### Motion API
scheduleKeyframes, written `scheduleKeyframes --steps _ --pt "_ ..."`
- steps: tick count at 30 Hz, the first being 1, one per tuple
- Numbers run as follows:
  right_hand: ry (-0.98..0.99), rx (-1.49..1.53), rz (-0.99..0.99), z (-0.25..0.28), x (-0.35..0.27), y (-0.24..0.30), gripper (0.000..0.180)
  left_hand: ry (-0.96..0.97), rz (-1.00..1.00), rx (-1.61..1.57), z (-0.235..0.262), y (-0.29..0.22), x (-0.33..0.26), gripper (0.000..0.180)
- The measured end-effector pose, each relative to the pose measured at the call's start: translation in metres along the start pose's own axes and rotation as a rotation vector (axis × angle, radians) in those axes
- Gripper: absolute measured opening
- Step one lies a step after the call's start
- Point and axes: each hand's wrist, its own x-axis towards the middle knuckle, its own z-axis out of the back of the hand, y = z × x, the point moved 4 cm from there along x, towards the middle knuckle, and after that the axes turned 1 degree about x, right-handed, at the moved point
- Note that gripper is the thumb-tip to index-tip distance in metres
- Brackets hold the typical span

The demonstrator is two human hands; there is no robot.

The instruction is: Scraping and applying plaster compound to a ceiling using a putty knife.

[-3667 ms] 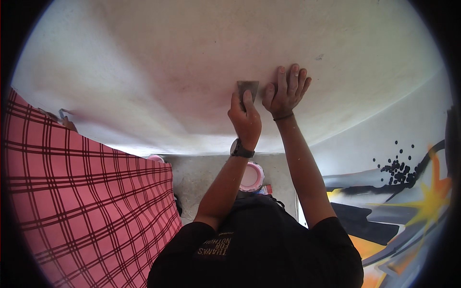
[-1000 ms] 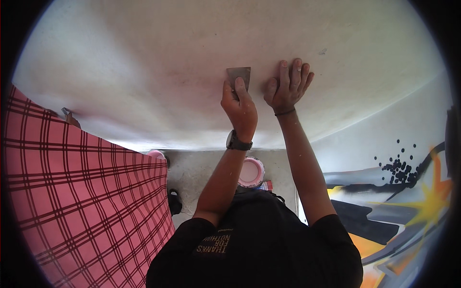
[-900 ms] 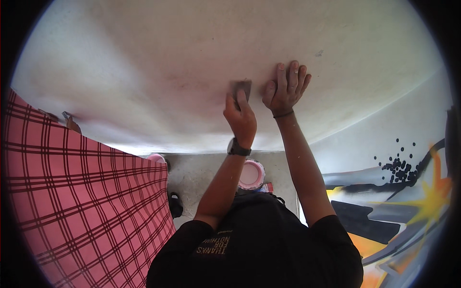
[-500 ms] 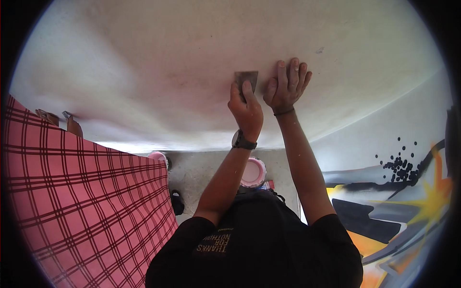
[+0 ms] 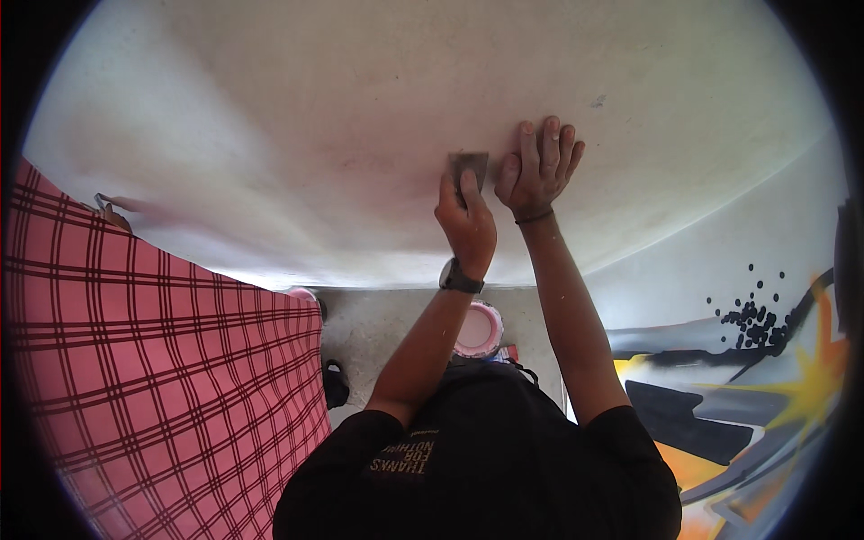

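A pale wall (image 5: 360, 108) fills the top of the frame, faintly pinkish midway; brighter light lies at its left and along its lower edge; grey floor (image 5: 360, 337) shows at centre; at right, a white side wall (image 5: 684, 270) carries a yellow, orange, grey and black mural (image 5: 805, 387), dark dots (image 5: 759, 322) clustered above.

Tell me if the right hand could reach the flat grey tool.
Probably yes: the right hand is spread against the wall close beside the flat grey tool, with nothing visible between them, though the left hand grips it.
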Motion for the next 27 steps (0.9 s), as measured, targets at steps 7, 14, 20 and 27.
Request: scheduleKeyframes --steps 7,14,20,27 --pt "-0.005 -0.002 0.001 0.001 -0.002 -0.003 0.048 0.012 0.030 0.040 -0.009 -0.005 -0.002 0.023" --pt "-0.012 0.000 0.006 0.004 -0.002 -0.008 0.048 0.039 0.044 0.034 -0.009 0.002 -0.008 0.024" --pt "0.004 0.012 -0.015 0.007 -0.007 -0.018 0.049 0.059 0.107 0.012 -0.020 -0.003 -0.013 0.023" --pt "-0.010 0.008 -0.011 0.011 -0.010 -0.027 0.048 0.055 0.084 -0.003 -0.020 0.014 -0.025 0.025"
